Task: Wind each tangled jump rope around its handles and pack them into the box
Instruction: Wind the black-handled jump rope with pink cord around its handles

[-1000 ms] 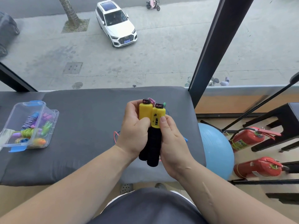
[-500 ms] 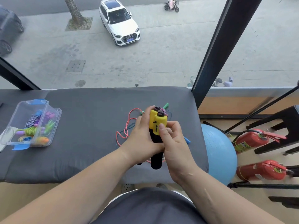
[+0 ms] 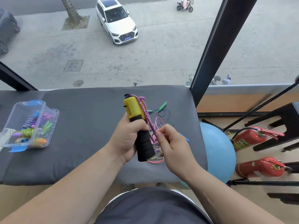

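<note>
Beyond the tall glass lies a concrete street with a white car [image 3: 118, 21] at the upper centre, and below the glass a broad dark grey padded cushion [image 3: 80, 143], soft and matte, spans the middle of the frame. A smooth blue ball [image 3: 216, 151] sits at the cushion's right edge, partly hidden behind it. Two red fire extinguishers [image 3: 249, 138] lie further right. At the left, on the cushion, stands the clear plastic box [image 3: 48, 120] with blue latches, its near left corner cut off by the frame edge. It holds several wound ropes [image 3: 30, 131]: one blue-and-white braided, others purple, green, yellow-green and orange, though seen through the walls their handles are hard to tell apart. At the centre the left hand [image 3: 127, 139] grips the black foam shaft of the yellow-topped handles [image 3: 134, 110], held upright; a second handle behind the first is mostly hidden. The right hand [image 3: 174, 146] pinches the pink braided rope [image 3: 149, 122] between thumb and forefinger, just beside the foam. Behind the hands, loose pink loops and a thin dark cord with a green handle [image 3: 162, 106] lie tangled on the cushion, partly covered by the fingers.
</note>
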`<act>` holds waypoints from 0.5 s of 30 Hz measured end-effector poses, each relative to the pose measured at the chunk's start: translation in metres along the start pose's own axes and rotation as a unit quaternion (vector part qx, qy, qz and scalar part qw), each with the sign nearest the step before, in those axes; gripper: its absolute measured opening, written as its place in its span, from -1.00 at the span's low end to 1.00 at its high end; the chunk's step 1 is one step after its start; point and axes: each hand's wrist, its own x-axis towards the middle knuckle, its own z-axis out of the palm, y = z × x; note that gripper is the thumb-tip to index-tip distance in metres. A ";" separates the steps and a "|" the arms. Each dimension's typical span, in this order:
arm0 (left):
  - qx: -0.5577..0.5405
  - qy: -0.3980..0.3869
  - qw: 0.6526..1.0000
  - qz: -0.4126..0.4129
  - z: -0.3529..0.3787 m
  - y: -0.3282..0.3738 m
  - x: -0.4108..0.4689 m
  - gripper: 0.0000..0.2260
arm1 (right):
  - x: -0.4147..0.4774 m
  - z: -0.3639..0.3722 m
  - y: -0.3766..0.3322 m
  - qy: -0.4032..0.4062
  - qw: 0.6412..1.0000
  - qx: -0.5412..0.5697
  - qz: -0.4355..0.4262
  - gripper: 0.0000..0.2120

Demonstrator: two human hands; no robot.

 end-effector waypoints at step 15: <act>-0.002 -0.058 0.998 -0.008 -0.009 -0.004 -0.002 -0.80 | -0.002 -0.003 0.004 -0.024 0.992 -0.110 -0.049 -0.78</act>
